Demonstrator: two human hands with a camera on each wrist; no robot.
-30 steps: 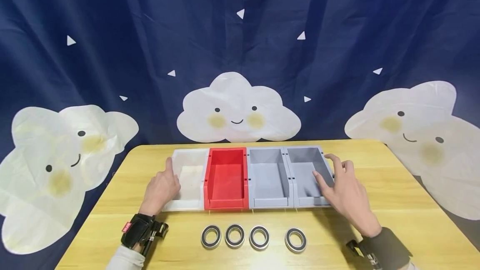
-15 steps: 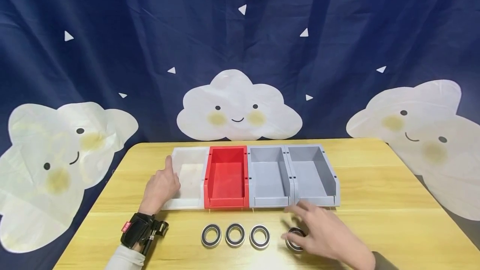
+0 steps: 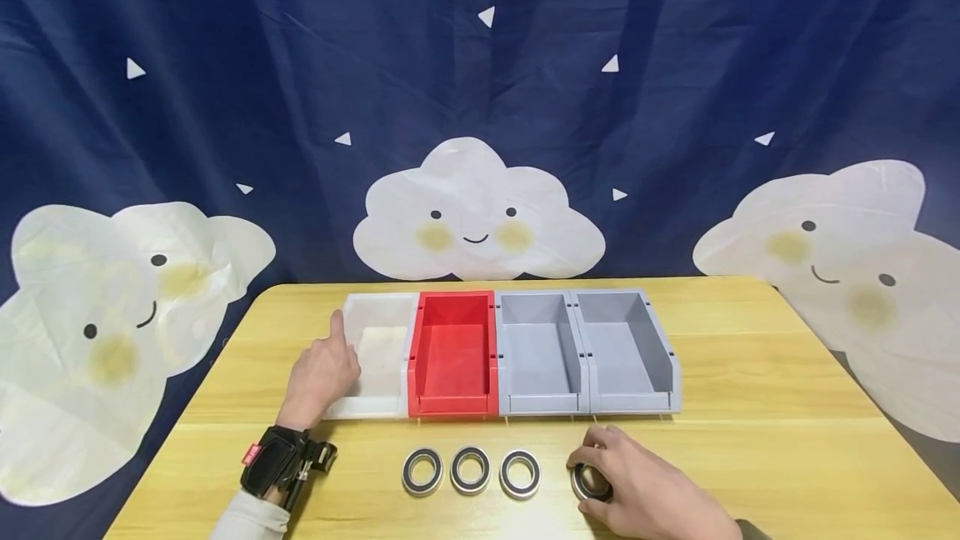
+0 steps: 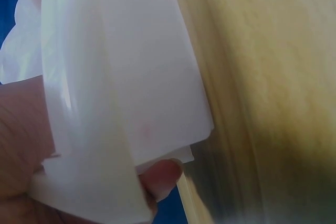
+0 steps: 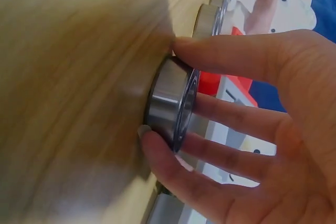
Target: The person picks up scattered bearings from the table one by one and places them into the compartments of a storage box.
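Low and right of centre in the head view, we see the right hand (image 3: pixel 637 486) curling thumb and fingers round the rightmost bearing (image 5: pixel 170 95) on the worktop (image 3: pixel 787 423), its rim probably the surest hold. Left of centre, the left hand (image 3: pixel 322 373) pinches the white bin (image 3: pixel 375 408), seemingly steadying it.

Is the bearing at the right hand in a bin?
Out: the head view shows the bearing in front of the rightmost bin.
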